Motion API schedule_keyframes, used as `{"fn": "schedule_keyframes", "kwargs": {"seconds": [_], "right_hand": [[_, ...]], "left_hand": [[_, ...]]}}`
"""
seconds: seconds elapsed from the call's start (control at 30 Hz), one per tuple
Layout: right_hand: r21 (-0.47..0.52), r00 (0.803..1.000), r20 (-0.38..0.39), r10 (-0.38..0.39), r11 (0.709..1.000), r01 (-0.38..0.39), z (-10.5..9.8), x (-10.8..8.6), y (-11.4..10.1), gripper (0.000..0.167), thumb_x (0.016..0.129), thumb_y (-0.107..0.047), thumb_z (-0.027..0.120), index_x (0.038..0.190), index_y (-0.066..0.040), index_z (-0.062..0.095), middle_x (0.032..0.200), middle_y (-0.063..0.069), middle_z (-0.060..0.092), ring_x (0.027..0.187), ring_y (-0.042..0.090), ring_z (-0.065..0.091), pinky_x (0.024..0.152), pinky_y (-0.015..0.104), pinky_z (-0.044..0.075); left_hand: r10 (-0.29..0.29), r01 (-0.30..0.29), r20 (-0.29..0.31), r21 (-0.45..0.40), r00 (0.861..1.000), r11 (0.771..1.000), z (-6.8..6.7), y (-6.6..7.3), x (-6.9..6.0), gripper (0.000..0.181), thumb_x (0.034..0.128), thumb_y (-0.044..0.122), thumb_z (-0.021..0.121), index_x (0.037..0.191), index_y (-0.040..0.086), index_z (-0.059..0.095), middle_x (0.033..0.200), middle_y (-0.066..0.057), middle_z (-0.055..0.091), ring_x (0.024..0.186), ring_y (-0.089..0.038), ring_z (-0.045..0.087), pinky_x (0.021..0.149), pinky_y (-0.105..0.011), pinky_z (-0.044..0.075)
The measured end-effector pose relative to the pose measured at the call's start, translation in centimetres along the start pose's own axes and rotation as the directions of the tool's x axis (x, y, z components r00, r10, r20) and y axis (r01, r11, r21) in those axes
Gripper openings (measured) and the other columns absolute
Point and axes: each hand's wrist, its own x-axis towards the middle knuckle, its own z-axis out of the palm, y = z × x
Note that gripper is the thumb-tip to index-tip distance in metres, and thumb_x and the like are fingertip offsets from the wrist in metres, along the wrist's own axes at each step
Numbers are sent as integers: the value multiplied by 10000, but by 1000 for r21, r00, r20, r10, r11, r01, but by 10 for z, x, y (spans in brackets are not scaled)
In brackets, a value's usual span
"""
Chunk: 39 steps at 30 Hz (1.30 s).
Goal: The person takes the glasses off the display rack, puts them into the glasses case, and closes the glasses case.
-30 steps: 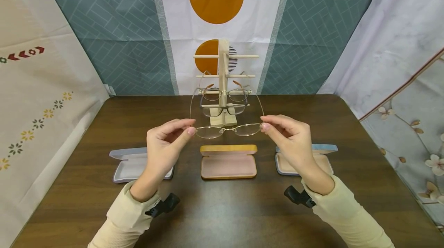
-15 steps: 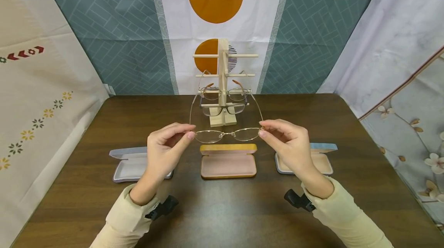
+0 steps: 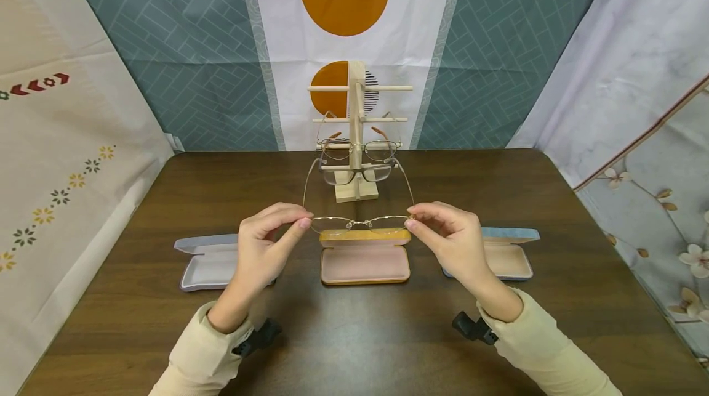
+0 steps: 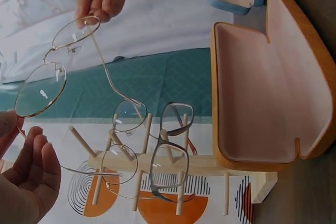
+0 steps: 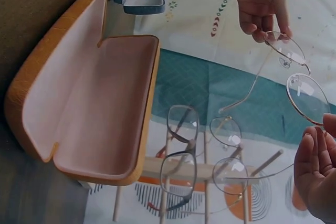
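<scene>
Between both hands hangs a pair of thin gold-rimmed eyeglasses [image 3: 360,222], its temples unfolded and pointing away toward the stand. My left hand [image 3: 268,248] pinches the frame's left hinge corner between thumb and fingers. At the opposite corner my right hand [image 3: 454,245] pinches it the same way. Below the lenses lies a yellow-orange glasses case [image 3: 365,265], lid raised, pink lining bare. Behind, a wooden display stand [image 3: 357,94] bears gold-rimmed glasses [image 3: 381,150] and, lower, dark-framed glasses [image 3: 339,177]. In the left wrist view the held lenses [image 4: 41,90] are well apart from the stand.
On the left stands an open grey-blue case [image 3: 205,270], partly covered by the left hand. An open light-blue case [image 3: 512,260] stands on the right, partly behind the right hand. All rest on a dark wooden table [image 3: 360,347], with cloth hangings [image 3: 210,63] around it.
Both hands have lowered the gold-rimmed eyeglasses toward me, so the lenses now overlap the yellow case's lid in the head view. The right hand has shifted slightly left. The cases have not moved.
</scene>
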Motion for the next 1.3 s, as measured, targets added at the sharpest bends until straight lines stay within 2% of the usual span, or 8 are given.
{"fn": "schedule_keyframes", "kwargs": {"seconds": [0.17, 0.3, 0.5, 0.63, 0.73, 1.0, 1.17, 1.3], "right_hand": [[43, 999, 12, -29, 999, 29, 3, -3, 5, 257, 709, 201, 637, 890, 23, 677, 803, -35, 655, 674, 71, 593, 479, 164, 409], [56, 999, 17, -44, 997, 43, 4, -4, 7, 225, 713, 192, 639, 886, 51, 666, 797, -9, 657, 680, 74, 599, 504, 158, 435], [49, 999, 33, -44, 998, 42, 4, -5, 9, 144, 747, 112, 669, 887, 84, 647, 782, 86, 654, 700, 71, 606, 574, 169, 486], [41, 999, 33, -38, 998, 37, 4, -6, 9, 152, 740, 133, 662, 886, 95, 642, 779, 100, 649, 704, 70, 606, 599, 177, 498], [36, 999, 29, -34, 999, 33, 4, -7, 10, 160, 736, 142, 660, 886, 90, 644, 784, 82, 650, 706, 66, 604, 601, 175, 497], [55, 999, 17, -44, 998, 43, 5, -7, 10, 207, 727, 166, 650, 898, 50, 664, 802, 18, 657, 693, 76, 604, 577, 166, 482], [66, 999, 23, -39, 997, 37, 4, -8, 10, 218, 722, 179, 645, 899, 53, 664, 810, -1, 658, 699, 76, 605, 590, 169, 489], [60, 999, 27, -26, 998, 24, 3, -8, 10, 206, 726, 169, 649, 896, 53, 663, 810, -1, 658, 708, 72, 604, 604, 172, 494]], "left_hand": [[-34, 34, -9, -4, 999, 999, 0, -1, -5, 150, 747, -175, 626, 892, -139, 639, 811, -131, 639, 795, -143, 610, 703, -207, 507], [-123, 120, -30, -79, 992, 990, -1, -1, -8, 330, 746, -200, 604, 1072, -188, 555, 811, -76, 643, 795, -145, 622, 730, -221, 510], [-358, 339, -50, -223, 932, 914, -2, 1, -10, 395, 763, -176, 598, 1152, -138, 545, 801, -20, 654, 781, -124, 622, 711, -211, 510], [-437, 412, -23, -291, 899, 863, -2, 0, -11, 436, 770, -186, 572, 1144, 34, 615, 800, -2, 648, 783, -102, 610, 713, -214, 506], [-454, 429, -3, -321, 891, 844, -2, -1, -11, 475, 771, -195, 553, 1116, 122, 638, 802, 14, 646, 791, -97, 608, 720, -210, 503], [-453, 434, 31, -346, 891, 831, -2, 0, -11, 485, 739, -200, 582, 1128, 85, 633, 800, 12, 643, 784, -102, 622, 744, -222, 506], [-470, 458, 46, -324, 881, 828, -2, 0, -11, 530, 716, -211, 598, 1075, 175, 655, 782, 18, 638, 766, -98, 622, 748, -224, 507], [-474, 469, 59, -297, 878, 832, -3, 0, -11, 474, 725, -187, 621, 1131, 58, 629, 777, 25, 635, 758, -93, 610, 738, -220, 507]]}}
